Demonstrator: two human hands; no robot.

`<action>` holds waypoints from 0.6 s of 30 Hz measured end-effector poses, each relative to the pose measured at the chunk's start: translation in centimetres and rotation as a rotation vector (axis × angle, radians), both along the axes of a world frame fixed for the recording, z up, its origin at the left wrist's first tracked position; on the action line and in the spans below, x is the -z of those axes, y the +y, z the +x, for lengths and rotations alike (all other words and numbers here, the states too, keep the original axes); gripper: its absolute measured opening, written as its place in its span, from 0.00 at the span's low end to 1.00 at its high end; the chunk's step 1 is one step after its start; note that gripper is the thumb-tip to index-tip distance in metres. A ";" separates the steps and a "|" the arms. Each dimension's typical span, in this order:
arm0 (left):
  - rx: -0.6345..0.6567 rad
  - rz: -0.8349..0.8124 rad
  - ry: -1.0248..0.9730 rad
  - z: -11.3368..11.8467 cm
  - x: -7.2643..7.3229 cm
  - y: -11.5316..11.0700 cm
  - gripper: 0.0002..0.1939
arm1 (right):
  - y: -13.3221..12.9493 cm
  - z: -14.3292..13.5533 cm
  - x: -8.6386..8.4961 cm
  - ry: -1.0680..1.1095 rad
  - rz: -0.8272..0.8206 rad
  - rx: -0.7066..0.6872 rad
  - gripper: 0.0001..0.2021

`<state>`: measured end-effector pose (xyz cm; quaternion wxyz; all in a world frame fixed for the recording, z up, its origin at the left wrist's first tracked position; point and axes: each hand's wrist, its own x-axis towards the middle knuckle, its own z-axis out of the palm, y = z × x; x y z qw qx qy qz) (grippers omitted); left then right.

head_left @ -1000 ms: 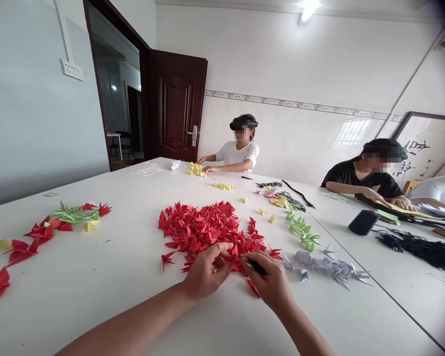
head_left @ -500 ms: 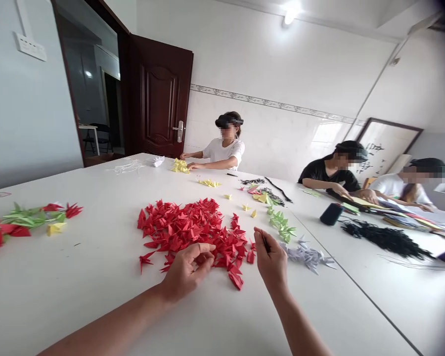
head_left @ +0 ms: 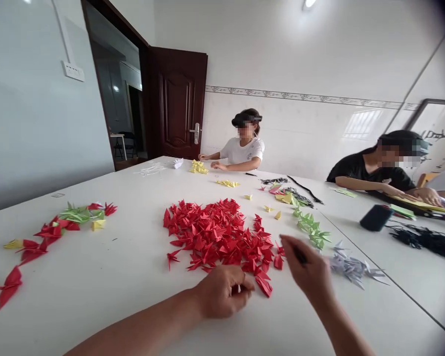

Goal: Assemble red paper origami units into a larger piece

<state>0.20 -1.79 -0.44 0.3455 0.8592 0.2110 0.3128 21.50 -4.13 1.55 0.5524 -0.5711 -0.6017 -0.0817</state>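
Note:
A wide pile of red folded paper cranes point(head_left: 215, 232) lies on the white table before me. At its near edge my left hand point(head_left: 224, 291) is closed, the thumb and fingertips brought together. Whatever they may hold is too small to make out. My right hand point(head_left: 309, 269) is closed around a thin black object point(head_left: 299, 254), mostly hidden by the fingers, so its kind does not show. Between the hands rests a single red crane point(head_left: 264, 285). White paper cranes point(head_left: 352, 267) lie just right of my right hand, and green paper cranes point(head_left: 311, 227) behind it.
More coloured cranes point(head_left: 76, 213) trail along the left. Yellow cranes point(head_left: 199, 167) sit near a person point(head_left: 244, 148) across the table. A dark spool point(head_left: 376, 217) and black cords point(head_left: 426, 241) lie at right, near another person point(head_left: 378, 163) handling paper. A table seam point(head_left: 400, 294) runs there.
My view has turned left, so the scene shifts right and more cranes show at left. My left hand has drawn slightly nearer to me. Both hands stay closed.

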 end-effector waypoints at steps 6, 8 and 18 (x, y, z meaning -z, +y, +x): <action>0.047 0.017 0.191 0.1 0.2 -0.3 0.13 | 0.5 -2.6 1.6 -0.176 -0.185 -0.289 0.11; 0.041 0.012 0.214 0.0 0.3 -0.3 0.13 | 0.5 -2.9 1.6 -0.165 -0.207 -0.302 0.11; 0.020 -0.038 0.255 0.1 -0.2 -0.2 0.11 | 0.5 -2.8 1.6 -0.142 -0.106 -0.188 0.26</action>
